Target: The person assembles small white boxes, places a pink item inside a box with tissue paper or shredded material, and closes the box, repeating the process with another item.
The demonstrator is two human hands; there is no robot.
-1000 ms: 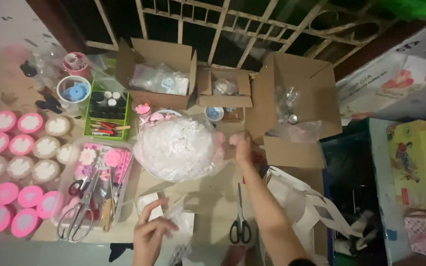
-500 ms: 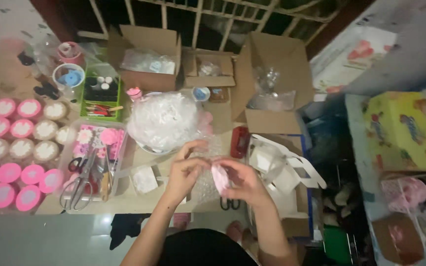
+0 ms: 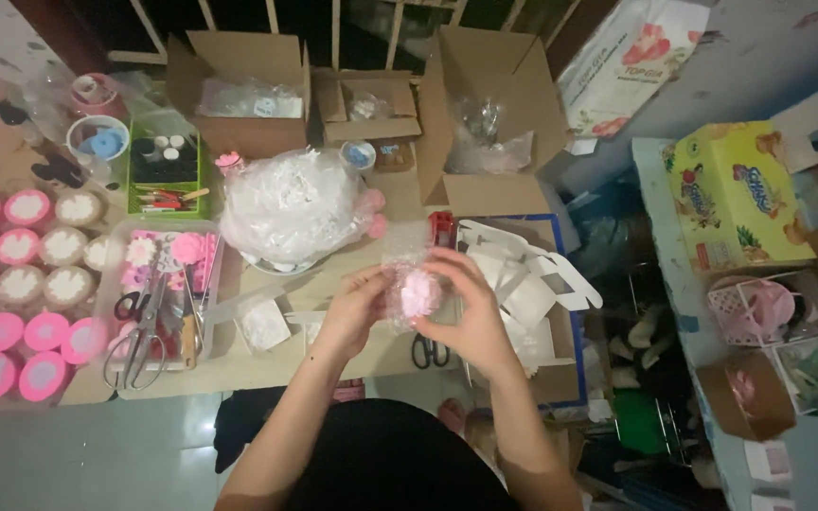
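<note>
Left hand (image 3: 357, 308), right hand (image 3: 466, 317) both pinch pink item (image 3: 418, 293) — clear wrap blurs its shape

Left hand (image 3: 352, 308), right hand (image 3: 471, 317), cupped together

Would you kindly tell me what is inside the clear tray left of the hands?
The clear tray holds scissors, other slim tools and pink flower pieces. Whatever lies beneath them is covered and cannot be seen.
</note>
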